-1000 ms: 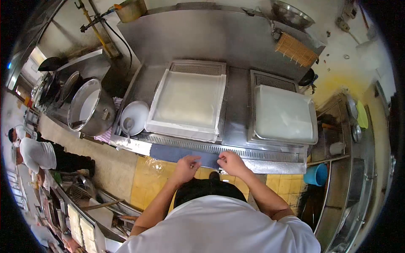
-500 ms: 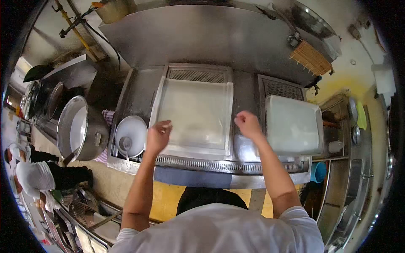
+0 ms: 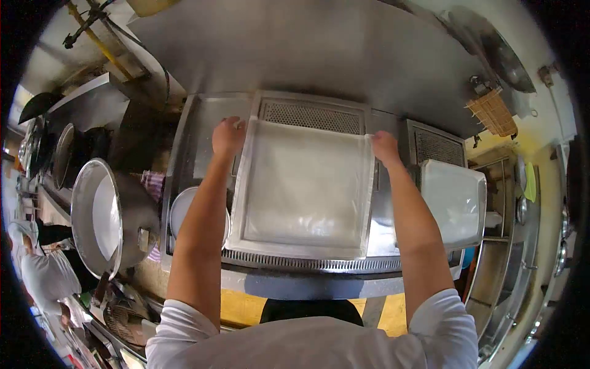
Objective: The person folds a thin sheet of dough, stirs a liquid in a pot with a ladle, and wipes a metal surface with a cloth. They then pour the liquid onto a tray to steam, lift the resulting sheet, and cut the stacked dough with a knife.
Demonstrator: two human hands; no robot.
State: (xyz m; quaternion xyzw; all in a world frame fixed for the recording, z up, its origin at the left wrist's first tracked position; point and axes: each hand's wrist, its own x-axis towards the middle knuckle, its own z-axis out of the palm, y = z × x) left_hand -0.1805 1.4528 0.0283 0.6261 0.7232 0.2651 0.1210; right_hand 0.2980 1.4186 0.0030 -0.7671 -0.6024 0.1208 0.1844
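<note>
A pale, translucent sheet [image 3: 301, 184] with folded white edges lies over a metal frame on the steel counter. Closed at the sheet's far left corner is my left hand [image 3: 229, 136], its fingertips pinched on the edge. At the far right corner my right hand [image 3: 385, 147] is also closed, fingers pinched on the edge. The perforated plate [image 3: 313, 115] shows beyond the sheet's far edge. Beside my left forearm, a white round dish [image 3: 183, 209] is partly hidden.
A large metal pot [image 3: 138, 212] with white contents stands at the left. To the right are a second pale-covered tray [image 3: 453, 200] and a metal shelf rack [image 3: 491, 270]. A wicker basket [image 3: 493, 114] hangs at the back right. People [image 3: 50, 277] are at the far left.
Both my hands have moved away from my body, from the sheet's sides to its far corners. The view has shifted, and the sheet appears larger and further right.
</note>
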